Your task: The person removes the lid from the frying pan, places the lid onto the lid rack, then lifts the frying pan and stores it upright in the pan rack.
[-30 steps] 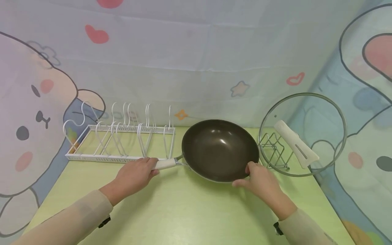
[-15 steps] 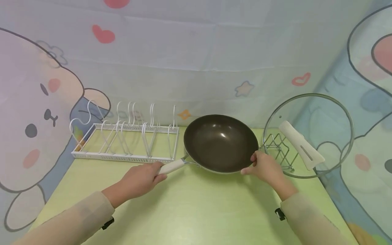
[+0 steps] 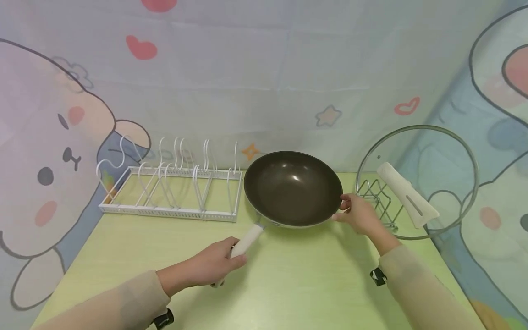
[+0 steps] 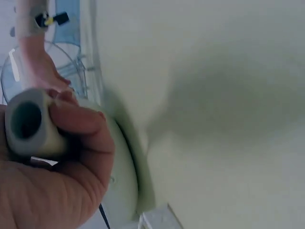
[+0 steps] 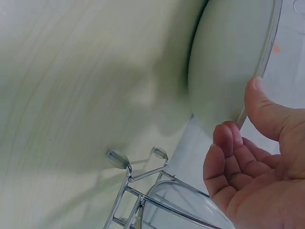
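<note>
A deep dark-coated wok (image 3: 294, 192) with a pale outside stands mid-table, its inside facing up. Its cream handle (image 3: 249, 239) points toward the front left. My left hand (image 3: 210, 262) grips this handle, the fingers wrapped around it; the handle's hollow end (image 4: 28, 124) shows in the left wrist view. On the opposite side, my right hand (image 3: 361, 215) holds the wok's right rim by the fingertips. In the right wrist view its thumb (image 5: 259, 90) lies along the rim and the other fingers are curled against the pale outside.
To the left stands a white wire rack (image 3: 177, 211) with several upright loops. A glass lid (image 3: 445, 133) with a cream handle (image 3: 406, 195) leans upright in a small metal rack (image 3: 381, 206) at the right. A printed cloth (image 3: 255, 91) hangs behind the table.
My left hand has swung the handle toward the front, turning the wok so that the handle points more toward me. The wok has shifted slightly back; my right hand has stayed at its rim.
</note>
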`<state>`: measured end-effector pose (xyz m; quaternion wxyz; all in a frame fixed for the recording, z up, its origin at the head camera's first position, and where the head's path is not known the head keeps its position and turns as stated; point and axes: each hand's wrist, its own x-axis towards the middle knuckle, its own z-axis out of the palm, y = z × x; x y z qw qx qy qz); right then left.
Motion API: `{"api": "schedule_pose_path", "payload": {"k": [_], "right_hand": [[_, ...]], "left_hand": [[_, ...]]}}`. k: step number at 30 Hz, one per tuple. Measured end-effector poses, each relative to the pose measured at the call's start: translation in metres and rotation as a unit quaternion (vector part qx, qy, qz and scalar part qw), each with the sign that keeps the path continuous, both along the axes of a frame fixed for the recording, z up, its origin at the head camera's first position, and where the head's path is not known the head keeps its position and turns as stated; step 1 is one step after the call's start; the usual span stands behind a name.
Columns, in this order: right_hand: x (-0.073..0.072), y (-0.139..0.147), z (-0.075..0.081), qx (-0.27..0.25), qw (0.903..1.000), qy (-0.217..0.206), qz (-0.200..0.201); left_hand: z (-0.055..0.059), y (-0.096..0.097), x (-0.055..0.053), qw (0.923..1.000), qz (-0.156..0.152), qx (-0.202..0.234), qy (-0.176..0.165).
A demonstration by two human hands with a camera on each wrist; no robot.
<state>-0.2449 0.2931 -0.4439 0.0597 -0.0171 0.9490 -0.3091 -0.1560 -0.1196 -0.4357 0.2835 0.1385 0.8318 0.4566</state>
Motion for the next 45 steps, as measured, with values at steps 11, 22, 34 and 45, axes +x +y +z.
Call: {"api": "schedule_pose_path", "payload": {"k": [11,22,34,45], "right_hand": [[-0.013,0.001,-0.002,-0.017,0.9994,-0.013,0.026],[-0.014,-0.004,-0.008,-0.035,0.9986,-0.015,0.037],[0.028,-0.012,-0.042,-0.088,0.9952,-0.026,0.032],[0.086,-0.028,-0.06,-0.214,0.97,-0.107,0.043]], "left_hand": [[-0.017,0.039,0.024,0.9695,0.019,0.151,-0.192],[-0.031,0.071,0.025,0.9309,0.017,0.245,-0.271],[-0.05,0.11,-0.002,0.8709,0.094,0.371,-0.308],[-0.05,0.145,-0.009,0.8123,0.14,0.45,-0.344]]}}
